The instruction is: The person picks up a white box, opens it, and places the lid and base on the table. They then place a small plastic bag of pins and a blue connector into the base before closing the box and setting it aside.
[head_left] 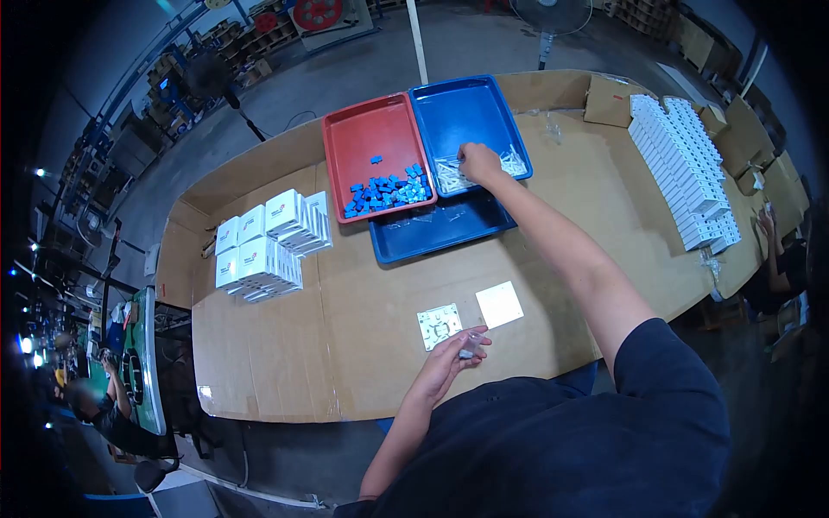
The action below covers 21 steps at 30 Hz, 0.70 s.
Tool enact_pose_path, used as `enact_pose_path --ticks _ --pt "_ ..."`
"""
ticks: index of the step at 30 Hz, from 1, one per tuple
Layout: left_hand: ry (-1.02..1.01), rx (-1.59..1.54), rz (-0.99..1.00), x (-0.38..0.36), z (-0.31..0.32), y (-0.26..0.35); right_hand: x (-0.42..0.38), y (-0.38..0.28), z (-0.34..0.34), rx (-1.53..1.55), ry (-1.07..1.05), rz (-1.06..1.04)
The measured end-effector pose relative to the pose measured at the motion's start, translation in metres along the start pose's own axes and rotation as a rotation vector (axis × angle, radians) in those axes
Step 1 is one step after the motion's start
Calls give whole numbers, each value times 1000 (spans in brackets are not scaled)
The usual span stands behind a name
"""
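My left hand (445,367) is over the near part of the table, its fingers curled round a small clear plastic bag (471,345); what the bag contains is too small to tell. Just beyond that hand lies a white square plate with cut-outs (439,326), and to its right a plain white square plate (500,304). My right hand (480,164) reaches into the blue tray (458,108), above a heap of small whitish pieces (514,162). Its fingers are bent together at the pieces, and whatever they hold is hidden.
A red tray (367,138) with several small blue parts (380,194) adjoins the blue tray. Another blue tray (440,231) sits partly beneath them. White boxes (268,246) are stacked at left, white pieces (682,164) at right. Other people (121,423) work at both sides.
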State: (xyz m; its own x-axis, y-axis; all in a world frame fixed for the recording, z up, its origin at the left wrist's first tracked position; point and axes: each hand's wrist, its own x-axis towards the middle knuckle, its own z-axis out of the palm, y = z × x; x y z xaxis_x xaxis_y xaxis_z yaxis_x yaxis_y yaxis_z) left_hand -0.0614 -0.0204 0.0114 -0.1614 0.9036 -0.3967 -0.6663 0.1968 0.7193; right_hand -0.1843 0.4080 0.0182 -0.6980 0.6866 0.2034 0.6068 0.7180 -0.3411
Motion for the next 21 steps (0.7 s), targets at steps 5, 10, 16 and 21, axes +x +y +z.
enact_pose_path --ticks 5,10,16,21 --pt "-44 -132 11 0 -2 3 1 12 -24 294 0 78" --pt "-80 -194 39 3 -13 -1 -29 -6 -110 1204 213 160" --pt "-303 -617 191 7 -7 9 -101 -33 -198 1968 122 -91" --pt "-241 185 327 -4 13 47 -130 -35 -215 2004 109 -119"
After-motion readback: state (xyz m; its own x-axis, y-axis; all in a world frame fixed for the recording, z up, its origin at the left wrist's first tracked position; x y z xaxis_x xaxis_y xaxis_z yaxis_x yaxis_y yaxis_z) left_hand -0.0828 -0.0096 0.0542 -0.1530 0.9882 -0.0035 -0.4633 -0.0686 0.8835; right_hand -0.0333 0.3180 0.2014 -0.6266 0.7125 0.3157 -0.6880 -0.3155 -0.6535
